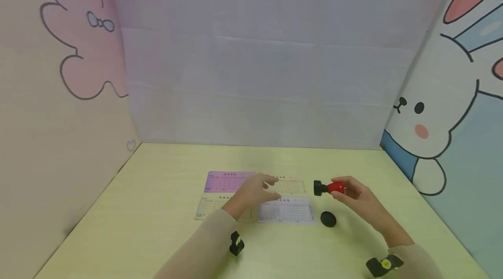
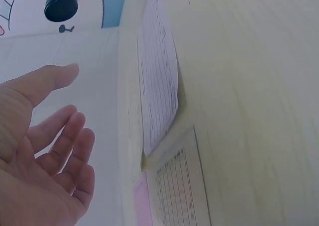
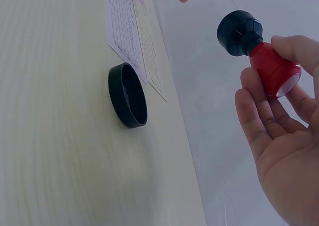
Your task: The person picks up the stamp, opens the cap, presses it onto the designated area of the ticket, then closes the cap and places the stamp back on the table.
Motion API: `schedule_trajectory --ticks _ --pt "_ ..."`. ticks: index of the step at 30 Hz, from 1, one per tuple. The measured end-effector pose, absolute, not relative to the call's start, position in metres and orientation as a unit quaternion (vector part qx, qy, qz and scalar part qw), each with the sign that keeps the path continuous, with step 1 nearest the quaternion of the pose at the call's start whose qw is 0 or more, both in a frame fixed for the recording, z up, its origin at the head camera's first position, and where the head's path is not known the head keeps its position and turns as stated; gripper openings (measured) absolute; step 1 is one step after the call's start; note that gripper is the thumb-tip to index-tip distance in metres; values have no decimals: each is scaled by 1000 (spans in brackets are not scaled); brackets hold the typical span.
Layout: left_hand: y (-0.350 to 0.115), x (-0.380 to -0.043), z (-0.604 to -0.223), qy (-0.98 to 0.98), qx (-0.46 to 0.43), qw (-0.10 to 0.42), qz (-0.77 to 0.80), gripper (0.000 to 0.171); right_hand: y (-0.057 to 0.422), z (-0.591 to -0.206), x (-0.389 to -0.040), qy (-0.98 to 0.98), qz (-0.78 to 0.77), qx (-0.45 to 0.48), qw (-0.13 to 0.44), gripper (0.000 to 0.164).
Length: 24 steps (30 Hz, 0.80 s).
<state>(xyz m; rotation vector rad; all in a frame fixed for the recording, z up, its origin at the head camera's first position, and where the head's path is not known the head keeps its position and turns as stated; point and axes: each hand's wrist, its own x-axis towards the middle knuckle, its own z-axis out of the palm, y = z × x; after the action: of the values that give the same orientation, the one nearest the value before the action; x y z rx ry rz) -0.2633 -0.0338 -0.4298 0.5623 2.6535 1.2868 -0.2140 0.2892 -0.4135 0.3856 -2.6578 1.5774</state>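
fingers of the left hand (image 1: 254, 191) hang loosely bent with a wide gap to the thumb, holding nothing, over pastel ruled paper sheets (image 1: 286, 211) that look thin and easily creased. right of them, the right hand (image 1: 359, 200) pinches the rounded handle of a glossy red-and-black plastic stamper (image 3: 266, 61), probably light, stiff and slightly slippery, best gripped on that red bulb, with a shallow round black plastic cap (image 1: 328, 219) lying below those fingers. the sheets' printed headings are too small to read, and no brand shows.
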Motion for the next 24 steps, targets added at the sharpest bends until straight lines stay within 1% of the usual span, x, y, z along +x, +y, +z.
schedule_trajectory --ticks 5,11,17,19,24 --pt "-70 -270 -431 884 177 59 430 52 285 -414 -215 -853 508 118 2 46" --pt "-115 -283 -429 899 170 27 403 47 284 -416 -217 -860 499 108 0 47" --pt "-155 -297 -433 920 142 3 366 49 286 -417 -216 -859 501 107 -4 47" --pt "-166 -301 -437 922 133 0 364 51 286 -417 -216 -858 502 111 -2 47" --pt "-191 -308 -448 924 115 25 364 53 286 -419 -217 -860 500 106 -9 51"
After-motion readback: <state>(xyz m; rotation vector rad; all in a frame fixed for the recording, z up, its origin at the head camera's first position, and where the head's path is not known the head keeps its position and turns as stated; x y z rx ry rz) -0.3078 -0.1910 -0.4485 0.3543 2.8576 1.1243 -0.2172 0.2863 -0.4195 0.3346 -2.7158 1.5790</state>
